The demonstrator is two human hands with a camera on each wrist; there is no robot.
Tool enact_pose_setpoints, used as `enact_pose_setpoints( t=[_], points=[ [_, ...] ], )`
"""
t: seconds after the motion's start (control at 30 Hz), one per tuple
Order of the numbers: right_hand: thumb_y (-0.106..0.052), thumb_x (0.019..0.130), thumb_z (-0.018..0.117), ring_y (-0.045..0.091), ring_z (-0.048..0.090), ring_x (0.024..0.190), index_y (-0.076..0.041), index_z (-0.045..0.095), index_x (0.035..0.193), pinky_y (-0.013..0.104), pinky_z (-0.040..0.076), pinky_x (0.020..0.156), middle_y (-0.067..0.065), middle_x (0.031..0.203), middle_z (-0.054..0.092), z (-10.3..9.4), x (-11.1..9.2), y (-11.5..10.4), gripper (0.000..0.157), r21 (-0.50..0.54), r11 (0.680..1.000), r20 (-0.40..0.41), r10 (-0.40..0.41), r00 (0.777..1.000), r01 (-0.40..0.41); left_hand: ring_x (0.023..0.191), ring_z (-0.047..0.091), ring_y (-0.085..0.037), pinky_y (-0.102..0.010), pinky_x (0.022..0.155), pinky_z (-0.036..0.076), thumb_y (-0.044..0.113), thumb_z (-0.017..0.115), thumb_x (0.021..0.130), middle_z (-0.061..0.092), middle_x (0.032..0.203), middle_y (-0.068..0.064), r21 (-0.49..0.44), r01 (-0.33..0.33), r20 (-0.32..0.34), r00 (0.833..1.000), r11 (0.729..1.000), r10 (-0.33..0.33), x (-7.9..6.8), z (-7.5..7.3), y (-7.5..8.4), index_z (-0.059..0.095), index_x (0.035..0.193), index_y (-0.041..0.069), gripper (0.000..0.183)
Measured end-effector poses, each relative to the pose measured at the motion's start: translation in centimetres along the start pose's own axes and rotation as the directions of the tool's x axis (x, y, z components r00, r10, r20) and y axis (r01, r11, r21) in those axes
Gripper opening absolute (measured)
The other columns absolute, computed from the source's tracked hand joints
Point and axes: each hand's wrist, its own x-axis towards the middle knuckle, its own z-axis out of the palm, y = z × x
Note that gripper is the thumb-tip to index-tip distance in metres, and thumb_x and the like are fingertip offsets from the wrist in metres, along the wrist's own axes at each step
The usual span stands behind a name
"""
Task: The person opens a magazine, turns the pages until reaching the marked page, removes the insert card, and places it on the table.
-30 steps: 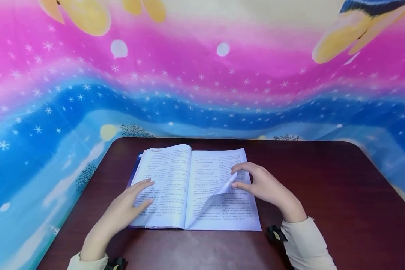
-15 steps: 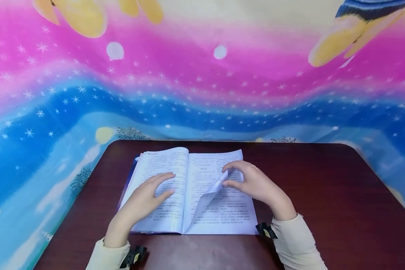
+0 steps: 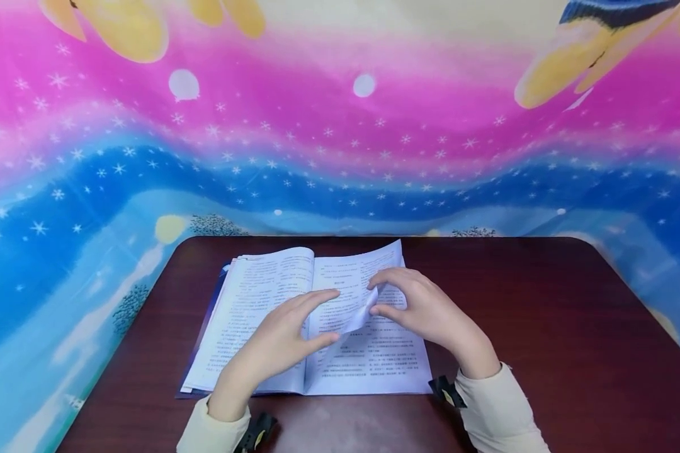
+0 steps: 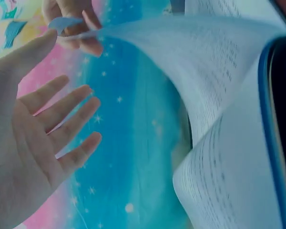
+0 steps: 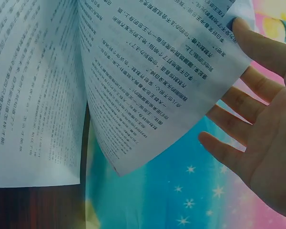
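An open book (image 3: 249, 302) of dense print lies on the table, its dark blue cover showing along the left edge. One page (image 3: 348, 314) on the right side is lifted and curled. My right hand (image 3: 430, 308) pinches that page near its outer edge between thumb and fingers; the right wrist view shows the page (image 5: 157, 95) under the thumb. My left hand (image 3: 277, 333) hovers over the spine and left page with fingers extended towards the lifted page. In the left wrist view its fingers (image 4: 69, 119) are spread, the thumb tip close to the page corner.
The book rests on a dark reddish-brown table (image 3: 544, 314) with rounded far corners. Behind it hangs a colourful cloth (image 3: 340, 151) with snowflakes. Black wrist devices (image 3: 447, 391) sit at both cream sleeves (image 3: 498, 409).
My left hand has moved rightwards from the left page towards the lifted page. My right hand has shifted slightly left with the page, whose far corner stands higher.
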Motion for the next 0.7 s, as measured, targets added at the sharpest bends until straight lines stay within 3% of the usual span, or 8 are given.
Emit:
enact_pose_setpoints(
  t=[0.2, 0.33, 0.53, 0.7],
  points=[
    [-0.025, 0.081, 0.083, 0.016, 0.059, 0.114, -0.016, 0.068, 0.114, 0.043, 0.047, 0.100, -0.004, 0.115, 0.066, -0.3, -0.4, -0.5, 0.037, -0.035, 0.997, -0.030, -0.065, 0.997, 0.064, 0.130, 0.051, -0.020, -0.049, 0.102, 0.045, 0.050, 0.076, 0.084, 0.051, 0.145, 0.006, 0.053, -0.118, -0.035, 0.992, 0.992, 0.120, -0.2, 0.6, 0.9, 0.044, 0.150, 0.028, 0.077],
    [-0.029, 0.082, 0.082, 0.014, 0.059, 0.114, -0.015, 0.068, 0.113, 0.041, 0.047, 0.101, -0.004, 0.114, 0.066, -0.1, -0.3, -0.6, 0.037, -0.056, 0.994, -0.037, -0.093, 0.995, 0.091, 0.127, 0.054, -0.020, -0.050, 0.100, 0.046, 0.041, 0.079, 0.084, 0.053, 0.144, 0.004, 0.090, -0.171, -0.081, 0.981, 0.981, 0.179, -0.2, 0.8, 1.2, 0.043, 0.150, 0.025, 0.077],
    [-0.033, 0.082, 0.082, 0.017, 0.059, 0.114, -0.015, 0.068, 0.112, 0.042, 0.045, 0.102, -0.004, 0.110, 0.067, 0.3, -0.2, -0.5, 0.037, -0.099, 0.990, -0.047, -0.103, 0.994, 0.098, 0.125, 0.056, -0.016, -0.043, 0.099, 0.048, 0.031, 0.079, 0.086, 0.056, 0.141, 0.004, 0.159, -0.244, -0.090, 0.962, 0.957, 0.260, -0.1, 1.4, 1.2, 0.050, 0.145, 0.021, 0.067],
    [-0.033, 0.081, 0.083, 0.020, 0.059, 0.115, -0.015, 0.068, 0.112, 0.046, 0.044, 0.103, -0.003, 0.108, 0.068, 0.3, -0.5, -0.5, 0.039, -0.141, 0.986, -0.058, -0.096, 0.994, 0.087, 0.125, 0.055, -0.012, -0.039, 0.098, 0.049, 0.026, 0.073, 0.092, 0.058, 0.138, 0.007, 0.197, -0.255, -0.084, 0.958, 0.947, 0.275, 0.1, 1.9, 1.6, 0.054, 0.142, 0.023, 0.054]
  ],
)
